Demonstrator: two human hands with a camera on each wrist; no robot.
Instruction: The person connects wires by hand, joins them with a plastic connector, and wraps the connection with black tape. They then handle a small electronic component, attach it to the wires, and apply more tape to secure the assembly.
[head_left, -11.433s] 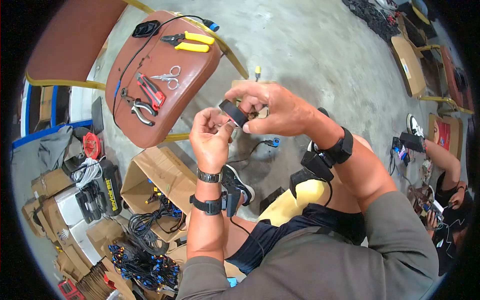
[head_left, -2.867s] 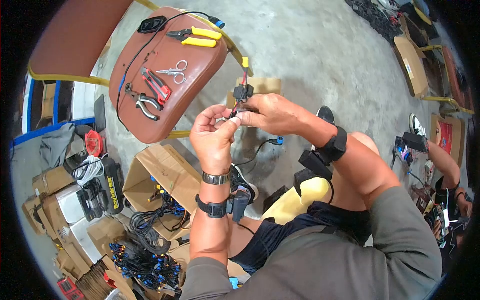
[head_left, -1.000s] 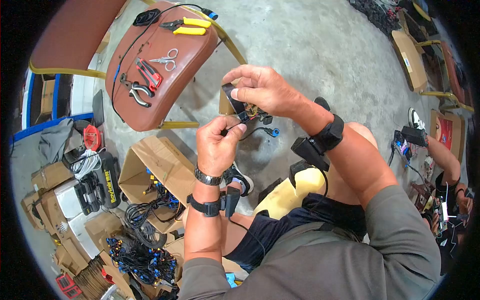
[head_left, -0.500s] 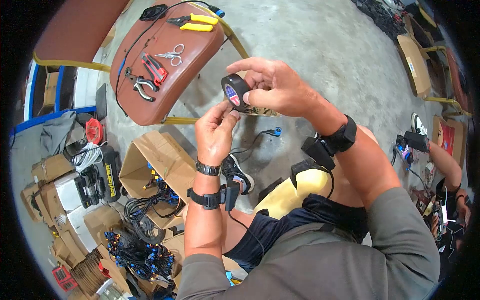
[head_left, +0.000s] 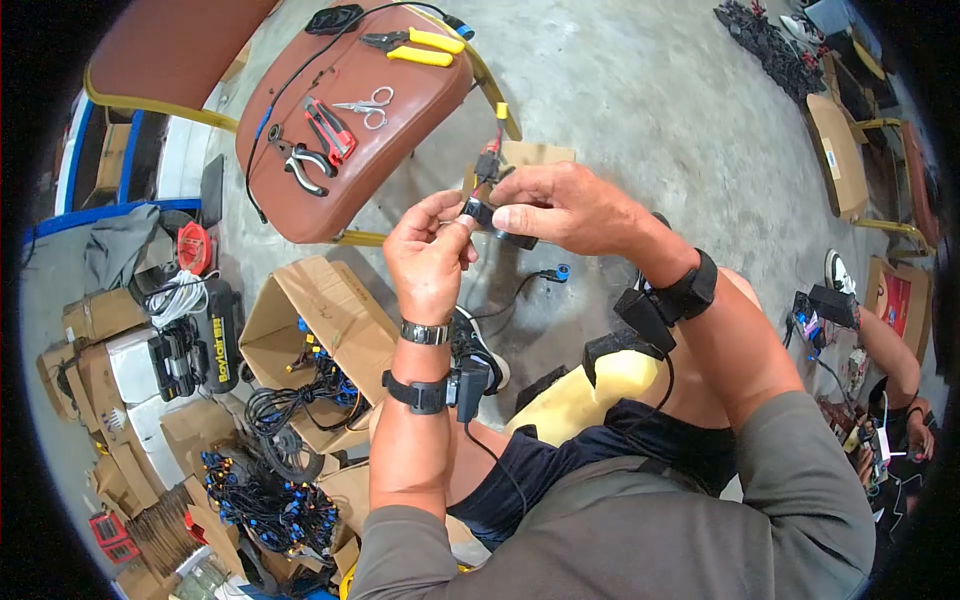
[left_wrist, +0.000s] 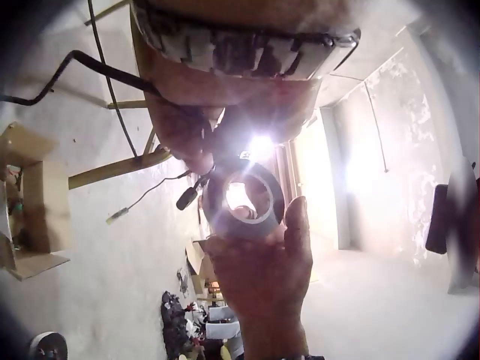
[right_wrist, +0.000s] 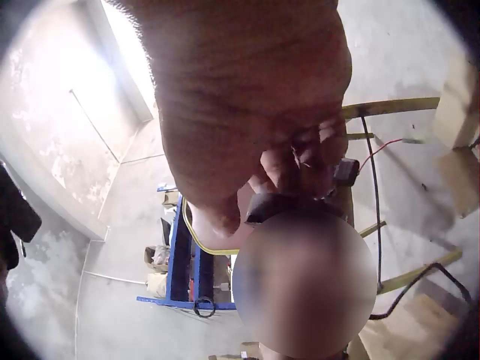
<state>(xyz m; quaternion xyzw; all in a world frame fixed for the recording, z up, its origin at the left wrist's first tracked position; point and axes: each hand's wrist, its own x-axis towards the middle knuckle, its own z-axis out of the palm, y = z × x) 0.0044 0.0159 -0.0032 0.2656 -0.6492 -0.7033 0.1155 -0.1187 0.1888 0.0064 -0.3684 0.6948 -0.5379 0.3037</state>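
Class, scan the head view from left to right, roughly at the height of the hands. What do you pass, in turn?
Red reel → open cardboard box → left hand, pinching the wiring → right hand, holding the tape roll → flat cardboard box at the far right.

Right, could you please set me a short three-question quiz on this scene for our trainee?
1. True or false: the scissors lie on the brown chair seat.
2. While the left hand pinches the wire, what does the right hand hold? A) a black tape roll B) a hammer C) a cup
3. Fill in: the pliers at the seat's far end have ___ handles.
Key: 1 true; 2 A; 3 yellow.
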